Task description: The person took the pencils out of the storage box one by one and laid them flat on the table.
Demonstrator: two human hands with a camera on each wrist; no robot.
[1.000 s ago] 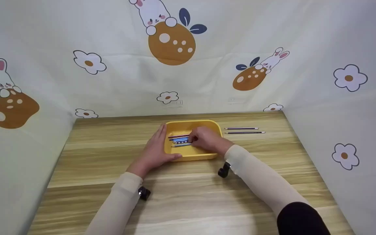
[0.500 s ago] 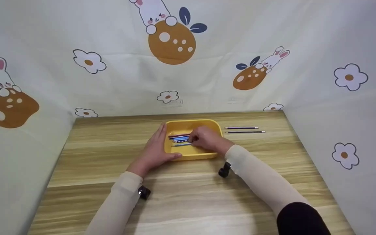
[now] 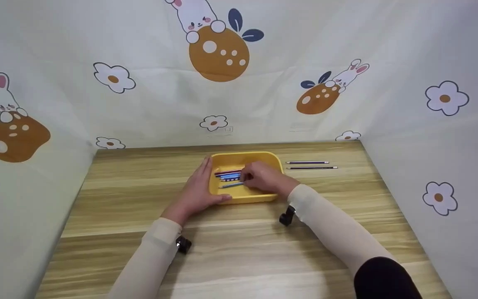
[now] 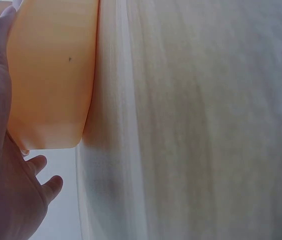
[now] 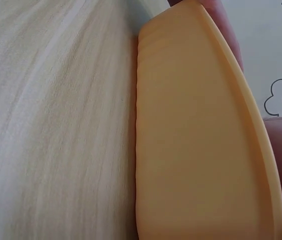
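A yellow plastic basket (image 3: 247, 200) stands on the wooden table. Several pencils, mostly blue (image 3: 228, 175) with a dark red one among them, lie side by side in it. My left hand (image 3: 196, 190) rests against the basket's left end, with straight fingers along the wall and the thumb on the front rim. Inside the basket, my right hand (image 3: 262, 177) has curled fingers and pinches a blue pencil (image 3: 231, 185), set apart in front of the others. The hand covers the pencils' right ends. Both wrist views show mainly the basket's outer wall (image 5: 196, 130).
Two dark pencils (image 3: 311, 165) lie parallel on the table, right of the basket. A patterned cloth wall (image 3: 160, 108) stands behind the table, with more cloth at both sides. The wooden tabletop (image 3: 239, 249) stretches in front of the basket.
The front blue pencil has tilted slightly, its left end shifting toward me and away from the other pencils. Both hands have stayed almost in place.
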